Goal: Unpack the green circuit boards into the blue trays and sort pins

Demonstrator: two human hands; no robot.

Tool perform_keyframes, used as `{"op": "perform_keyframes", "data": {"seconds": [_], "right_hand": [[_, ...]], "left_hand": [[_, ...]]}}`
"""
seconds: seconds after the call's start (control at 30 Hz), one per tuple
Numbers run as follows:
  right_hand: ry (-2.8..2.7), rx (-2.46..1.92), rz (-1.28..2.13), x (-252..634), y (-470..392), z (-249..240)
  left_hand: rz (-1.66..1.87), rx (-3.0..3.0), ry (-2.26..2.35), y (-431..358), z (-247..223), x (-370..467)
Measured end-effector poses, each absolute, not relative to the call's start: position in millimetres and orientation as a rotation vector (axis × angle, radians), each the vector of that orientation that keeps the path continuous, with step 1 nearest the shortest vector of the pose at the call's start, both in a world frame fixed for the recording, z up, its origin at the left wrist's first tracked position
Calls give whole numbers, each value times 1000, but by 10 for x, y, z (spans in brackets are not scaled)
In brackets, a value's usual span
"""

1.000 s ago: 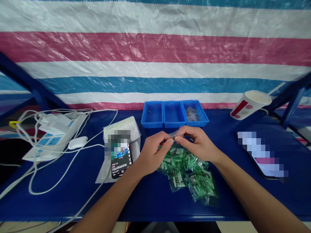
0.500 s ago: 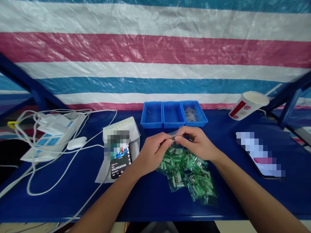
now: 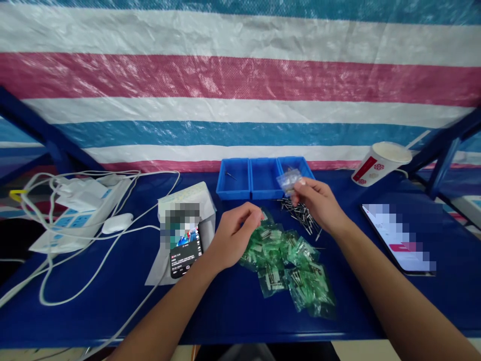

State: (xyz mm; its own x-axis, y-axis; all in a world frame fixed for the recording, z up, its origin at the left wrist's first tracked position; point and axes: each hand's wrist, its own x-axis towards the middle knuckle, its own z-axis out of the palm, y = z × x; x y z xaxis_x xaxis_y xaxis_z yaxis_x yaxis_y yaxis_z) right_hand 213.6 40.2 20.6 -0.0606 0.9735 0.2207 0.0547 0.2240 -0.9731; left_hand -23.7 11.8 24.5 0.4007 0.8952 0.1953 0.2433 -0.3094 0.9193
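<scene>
My right hand (image 3: 317, 203) is closed, pinching a small clear plastic bag (image 3: 287, 181) between thumb and fingers. The bag is held over the front of the right compartment of three joined blue bins (image 3: 268, 186). My left hand (image 3: 235, 233) is curled, its thumb against the fingers, at the left edge of a pile of green plastic bags (image 3: 296, 281); whatever it may hold is hidden. Thin metal pins or screws (image 3: 300, 215) lie loose behind that pile, partly below my right hand. The green bags contain small dark and pale parts.
Left on the blue table (image 3: 233, 316) are a power strip (image 3: 80, 215) with tangled white cables, a white case (image 3: 117, 223), and a phone (image 3: 186, 253) on a paper-like box (image 3: 188, 198). At right stand a paper cup (image 3: 379, 163) with a straw and another phone (image 3: 400, 240). Striped sheeting hangs behind.
My hands have parted. The right hand has moved right and slightly up with the clear bag, while the left stays almost in place. The loose metal pins have come into view between them.
</scene>
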Motion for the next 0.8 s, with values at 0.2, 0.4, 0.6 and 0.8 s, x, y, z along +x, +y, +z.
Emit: {"op": "perform_keyframes", "data": {"seconds": [0.2, 0.4, 0.6, 0.8], "right_hand": [[-1034, -1379, 813, 2294, 551, 139], [-1010, -1464, 623, 2388, 586, 94], [-1436, -1450, 488, 2302, 487, 133], [-1780, -1332, 644, 2067, 322, 237]], "left_hand": [[899, 1877, 1022, 100, 314, -184], [902, 1898, 1055, 109, 299, -183], [935, 1948, 1106, 111, 284, -183], [1104, 1925, 1223, 113, 286, -197]]}}
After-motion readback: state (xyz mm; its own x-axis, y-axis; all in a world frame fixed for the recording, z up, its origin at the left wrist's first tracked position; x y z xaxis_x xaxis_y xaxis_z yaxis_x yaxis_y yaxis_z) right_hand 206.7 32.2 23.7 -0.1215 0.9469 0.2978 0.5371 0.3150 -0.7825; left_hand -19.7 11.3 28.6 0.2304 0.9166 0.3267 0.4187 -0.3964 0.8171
